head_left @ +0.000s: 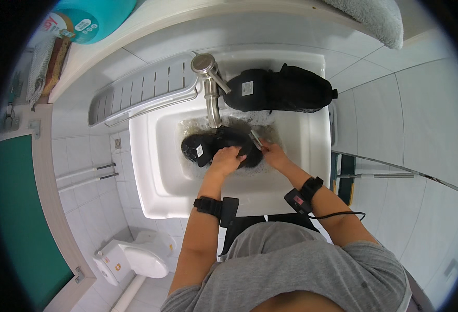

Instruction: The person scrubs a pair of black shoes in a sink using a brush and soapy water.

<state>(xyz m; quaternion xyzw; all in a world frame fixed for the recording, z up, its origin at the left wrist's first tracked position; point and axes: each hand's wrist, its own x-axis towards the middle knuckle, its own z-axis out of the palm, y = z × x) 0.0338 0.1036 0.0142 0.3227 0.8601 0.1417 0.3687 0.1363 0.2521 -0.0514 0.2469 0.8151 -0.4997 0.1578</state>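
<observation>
A wet black shoe [229, 140], bearing a small white label, lies in cloudy, foamy water in the white sink [166, 202]. My left hand [226, 160] rests on it and holds it down near its middle, fingers partly hidden against the dark fabric. At the shoe's right end, my right hand [274, 155] grips a small scrub brush [256, 139] with pale bristles. The bristles are close to the shoe; whether they touch it I cannot tell. Behind, on the sink's back ledge, lies a second black shoe [295, 89] with a white label.
A metal faucet [212, 97] overhangs the basin just above the shoe. Left of it sits a grey slotted tray [147, 89]. A shelf [155, 29] at the top carries a teal bottle [100, 19] and a grey towel [377, 19]. The toilet [135, 259] stands lower left.
</observation>
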